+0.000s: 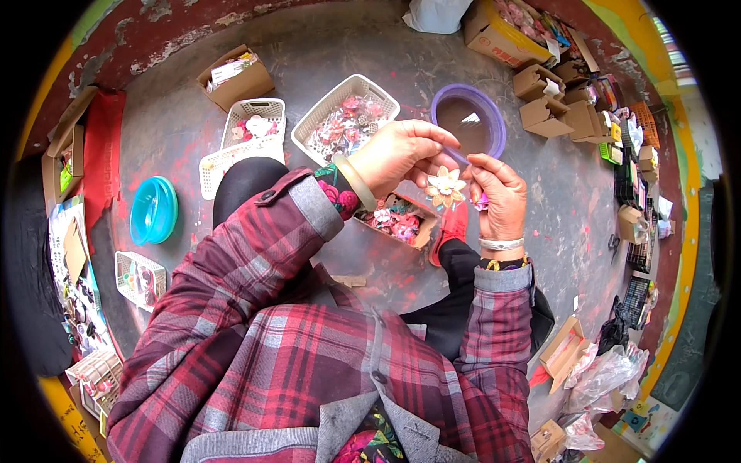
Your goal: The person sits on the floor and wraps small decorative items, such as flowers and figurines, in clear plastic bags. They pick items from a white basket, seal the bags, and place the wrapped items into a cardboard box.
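Above the floor, my left hand (401, 158) is closed in a pinch, next to a pale gold and white artificial flower (445, 187) with pointed petals and a pearl-like centre. My right hand (502, 199) is closed just right of the flower, thumb and forefinger pinched together. Between both sets of fingertips runs a thin purplish strip (457, 157); its exact kind cannot be made out. A small pink-purple piece (482, 202) shows at the right fingers. Under the hands stands a cardboard box (423, 231) of pink and red artificial flowers.
A white basket (299, 137) of pink flowers and a purple basin (500, 123) stand ahead. Further left are smaller white baskets (208, 174), a cardboard box (245, 89) and teal basins (154, 212). Boxes (544, 116) and clear plastic bags (610, 378) line the right wall.
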### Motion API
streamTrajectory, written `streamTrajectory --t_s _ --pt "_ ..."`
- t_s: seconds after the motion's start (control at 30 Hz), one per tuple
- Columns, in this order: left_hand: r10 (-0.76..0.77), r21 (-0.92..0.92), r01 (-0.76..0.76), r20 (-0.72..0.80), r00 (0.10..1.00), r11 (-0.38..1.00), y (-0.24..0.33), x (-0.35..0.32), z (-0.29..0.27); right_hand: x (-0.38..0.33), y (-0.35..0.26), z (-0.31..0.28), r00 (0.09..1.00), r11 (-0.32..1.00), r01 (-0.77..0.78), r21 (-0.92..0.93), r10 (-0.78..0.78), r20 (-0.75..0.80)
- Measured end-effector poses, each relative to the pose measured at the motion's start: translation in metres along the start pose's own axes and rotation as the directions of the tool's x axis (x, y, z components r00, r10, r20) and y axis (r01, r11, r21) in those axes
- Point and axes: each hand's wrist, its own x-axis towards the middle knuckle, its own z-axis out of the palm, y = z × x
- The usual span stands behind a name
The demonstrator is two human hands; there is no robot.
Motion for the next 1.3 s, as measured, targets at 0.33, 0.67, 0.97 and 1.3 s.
streamTrajectory --t_s 0.33,0.67,0.97,1.3 --pt "0.019 0.139 -0.014 -0.035 0.999 0.990 0.004 -0.002 0.003 -0.001 -0.004 0.003 0.998 0.999 0.007 -0.049 -0.004 0.055" --pt "0.078 0.244 -0.060 -0.063 0.995 0.968 0.000 0.000 0.000 0.001 -0.020 0.004 0.999 0.999 0.024 0.023 -0.024 0.032" --pt "0.113 0.327 -0.106 -0.003 0.994 0.939 -0.004 0.000 0.001 0.000 -0.004 0.003 0.998 0.993 -0.055 -0.107 0.059 0.037" --pt "0.071 0.280 -0.089 0.072 0.995 0.956 -0.006 0.000 0.005 -0.005 -0.007 0.007 0.998 0.942 0.060 -0.329 -0.063 0.002"
